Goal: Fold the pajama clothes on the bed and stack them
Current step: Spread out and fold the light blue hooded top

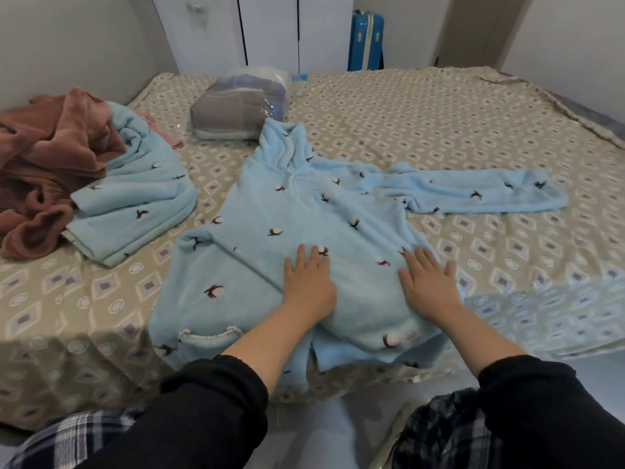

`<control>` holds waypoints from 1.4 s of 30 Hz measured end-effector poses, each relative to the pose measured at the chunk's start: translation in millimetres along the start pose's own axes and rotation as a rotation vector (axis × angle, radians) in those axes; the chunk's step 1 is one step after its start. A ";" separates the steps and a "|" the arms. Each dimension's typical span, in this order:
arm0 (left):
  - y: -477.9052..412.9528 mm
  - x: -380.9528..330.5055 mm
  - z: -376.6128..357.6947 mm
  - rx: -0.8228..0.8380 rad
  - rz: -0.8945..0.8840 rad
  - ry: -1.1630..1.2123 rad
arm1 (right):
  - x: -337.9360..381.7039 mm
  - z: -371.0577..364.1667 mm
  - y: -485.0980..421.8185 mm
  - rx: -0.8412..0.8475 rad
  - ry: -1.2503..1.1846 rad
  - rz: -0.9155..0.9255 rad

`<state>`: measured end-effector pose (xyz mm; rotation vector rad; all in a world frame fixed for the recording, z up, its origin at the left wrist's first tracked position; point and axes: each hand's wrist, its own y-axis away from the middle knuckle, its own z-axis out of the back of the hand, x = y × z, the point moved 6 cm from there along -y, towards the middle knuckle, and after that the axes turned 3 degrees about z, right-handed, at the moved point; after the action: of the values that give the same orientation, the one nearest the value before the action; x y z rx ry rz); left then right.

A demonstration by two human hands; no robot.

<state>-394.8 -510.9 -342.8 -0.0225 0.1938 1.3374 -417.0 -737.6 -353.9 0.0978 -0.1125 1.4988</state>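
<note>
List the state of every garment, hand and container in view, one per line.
Blue pajama top: spread flat, one sleeve stretched out sideways.
Second blue garment: rumpled, not neatly folded.
Brown garment: crumpled heap.
Left hand: open, flat on the top.
Right hand: open, flat on the top.
Plastic-wrapped bundle: wrapped, lying flat.
Suitcase: upright, shut.

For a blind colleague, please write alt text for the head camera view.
The left hand and right hand press flat on a light blue fleece pajama top spread on the patterned bed, one sleeve stretched out sideways. Beside it lie a second blue garment and a brown heap of clothes.
</note>
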 end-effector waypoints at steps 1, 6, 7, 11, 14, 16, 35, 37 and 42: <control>-5.8 -12.1 -1.8 0.023 -0.020 0.033 | -8.2 1.9 -1.5 0.011 0.001 -0.027; -46.4 -69.6 -9.0 0.026 -0.061 0.105 | -42.6 16.2 -10.5 -0.026 -0.096 -0.122; -56.5 -80.5 -9.6 0.009 -0.066 0.108 | -50.5 21.1 -13.7 -0.053 -0.134 -0.138; -100.0 -118.1 -7.3 -0.075 -0.109 0.116 | -89.2 42.4 -32.6 -0.190 -0.422 -0.215; -122.2 -127.4 -18.9 -0.111 -0.135 0.137 | -135.1 52.9 -52.0 -0.269 -0.754 -0.385; -128.7 -126.5 -29.9 -0.141 -0.137 0.122 | -169.3 60.2 -65.9 -0.338 -0.889 -0.506; -158.2 -138.1 -29.0 -0.222 -0.230 0.068 | -318.9 69.7 -161.9 -0.431 -1.176 -0.984; -157.1 -137.8 -27.1 -0.222 -0.231 0.074 | -318.2 69.8 -159.5 -0.480 -1.123 -0.999; -154.9 -137.3 -26.5 -0.217 -0.226 0.090 | -318.9 84.5 -152.8 -0.786 -1.057 -1.005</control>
<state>-278.2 -682.9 -362.5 -0.2804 0.1179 1.1272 -287.7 -1074.9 -312.6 0.2541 -1.2827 0.2055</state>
